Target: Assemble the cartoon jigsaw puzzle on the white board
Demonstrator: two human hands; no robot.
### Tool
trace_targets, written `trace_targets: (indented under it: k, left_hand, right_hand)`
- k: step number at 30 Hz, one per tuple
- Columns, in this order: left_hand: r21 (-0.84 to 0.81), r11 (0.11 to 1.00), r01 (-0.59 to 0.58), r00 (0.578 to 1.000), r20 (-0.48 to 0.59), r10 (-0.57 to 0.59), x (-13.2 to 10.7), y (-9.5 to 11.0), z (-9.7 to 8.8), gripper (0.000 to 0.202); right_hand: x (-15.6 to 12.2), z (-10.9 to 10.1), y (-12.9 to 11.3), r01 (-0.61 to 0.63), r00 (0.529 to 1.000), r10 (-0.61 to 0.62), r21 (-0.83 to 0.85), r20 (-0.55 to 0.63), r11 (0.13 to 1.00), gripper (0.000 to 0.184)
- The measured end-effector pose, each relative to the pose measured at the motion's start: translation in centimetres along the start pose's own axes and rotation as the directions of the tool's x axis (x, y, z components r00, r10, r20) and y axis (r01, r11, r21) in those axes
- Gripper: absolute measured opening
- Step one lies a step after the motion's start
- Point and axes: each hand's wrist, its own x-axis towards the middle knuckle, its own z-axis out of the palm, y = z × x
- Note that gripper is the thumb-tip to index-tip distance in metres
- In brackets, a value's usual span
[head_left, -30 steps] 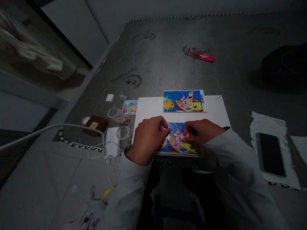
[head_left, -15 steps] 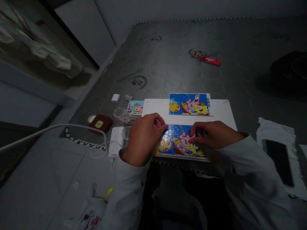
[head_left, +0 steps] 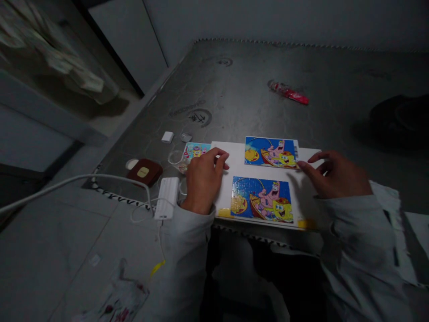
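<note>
A jigsaw puzzle with a cartoon picture of a pink starfish and a yellow sponge lies flat on a white board. Behind it on the same board is a picture card with the matching image. My left hand hovers over the board's left part, thumb and forefinger apart, nothing between them. At the card's lower right corner is the thumb of my right hand; whether it touches the card I cannot tell. The fingers of that hand are curved and spread from the thumb.
Left of the board are a small cartoon card, a clear plastic cup, a brown box, a white power bank with cables and a white cube. A red wrapped item lies farther back; white tissue is right.
My right hand has left the puzzle and moved right and up to the picture card's corner. My left hand has come off the puzzle's upper left edge. The whole puzzle now shows.
</note>
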Motion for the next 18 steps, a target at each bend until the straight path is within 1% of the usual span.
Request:
trace_targets:
  k: [2, 5, 7, 9, 11, 14, 16, 18]
  left_hand:
    - [-0.060, 0.998, -0.029, 0.999, -0.031, 0.027, -0.1, -0.1, -0.1, 0.020]
    - [-0.153, 0.986, -0.060, 0.994, -0.099, 0.045, -0.5, -0.1, -0.7, 0.034]
    - [-0.189, 0.976, -0.109, 0.984, -0.159, 0.079, -0.8, 0.1, -1.1, 0.045]
    - [-0.196, 0.962, -0.189, 0.964, -0.224, 0.144, -0.9, 0.3, -1.5, 0.052]
    - [-0.192, 0.949, -0.249, 0.943, -0.270, 0.193, -1.1, 0.5, -1.8, 0.054]
    - [-0.191, 0.948, -0.253, 0.939, -0.285, 0.194, -1.7, 1.2, -2.2, 0.050]
    - [-0.180, 0.951, -0.249, 0.938, -0.290, 0.191, -2.2, 1.7, -2.6, 0.048]
    - [-0.137, 0.956, -0.259, 0.927, -0.313, 0.206, -2.8, 1.9, -3.1, 0.049]
  right_hand:
    - [-0.6, -0.3, -0.4, -0.021, 0.999, 0.021, 0.006, -0.044, 1.000, 0.036]
    - [-1.4, -0.2, -0.2, -0.022, 0.994, 0.023, 0.016, -0.103, 1.000, 0.034]
    - [-2.3, 0.2, 0.3, 0.021, 0.994, -0.019, 0.017, -0.110, 1.000, 0.034]
    - [-3.8, 0.7, 0.9, 0.091, 0.990, -0.091, -0.004, -0.104, 0.996, 0.033]
    - [-5.8, 1.1, 1.9, 0.168, 0.978, -0.170, -0.029, -0.117, 0.985, 0.032]
    - [-9.3, 1.4, 3.7, 0.240, 0.953, -0.242, -0.035, -0.180, 0.970, 0.027]
    - [-11.9, 1.7, 5.1, 0.269, 0.934, -0.267, -0.023, -0.238, 0.963, 0.024]
    - [-14.5, 2.4, 6.1, 0.272, 0.911, -0.263, -0.016, -0.317, 0.962, 0.019]
